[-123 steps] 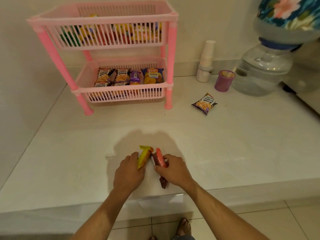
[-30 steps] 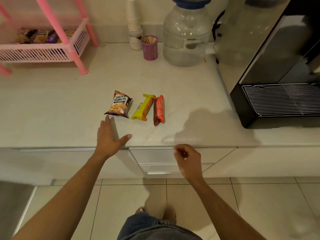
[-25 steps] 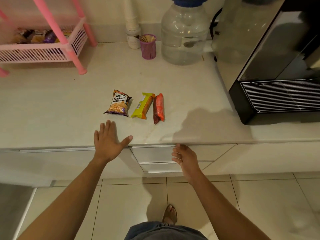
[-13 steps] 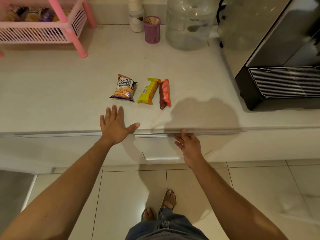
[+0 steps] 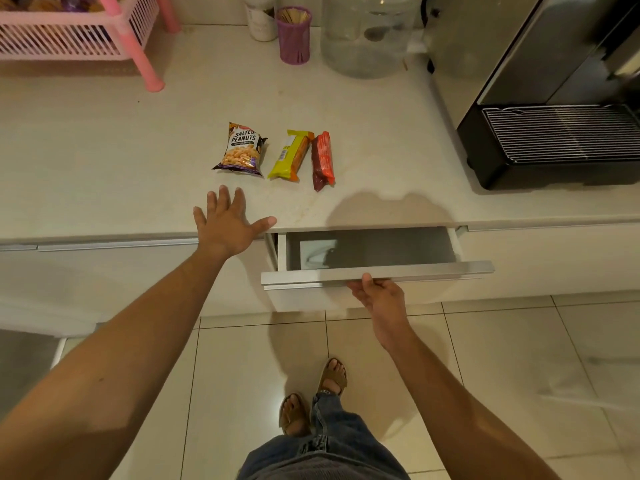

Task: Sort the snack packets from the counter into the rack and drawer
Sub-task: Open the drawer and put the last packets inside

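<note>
Below the pale counter (image 5: 104,161), the partly open white drawer (image 5: 377,271) is gripped at its front lip by the right hand (image 5: 379,294), while the left hand (image 5: 227,225) is laid flat, fingers spread, near three snack packets (image 5: 242,150).

**Three packets on the counter, drawer partly open**

A salted peanuts packet (image 5: 241,151), a yellow bar packet (image 5: 290,155) and a red bar packet (image 5: 322,160) lie flat in a row on the counter (image 5: 104,168). The drawer (image 5: 377,270) below them is partly open. The pink rack (image 5: 69,36) stands far left, with packets in it.
</note>
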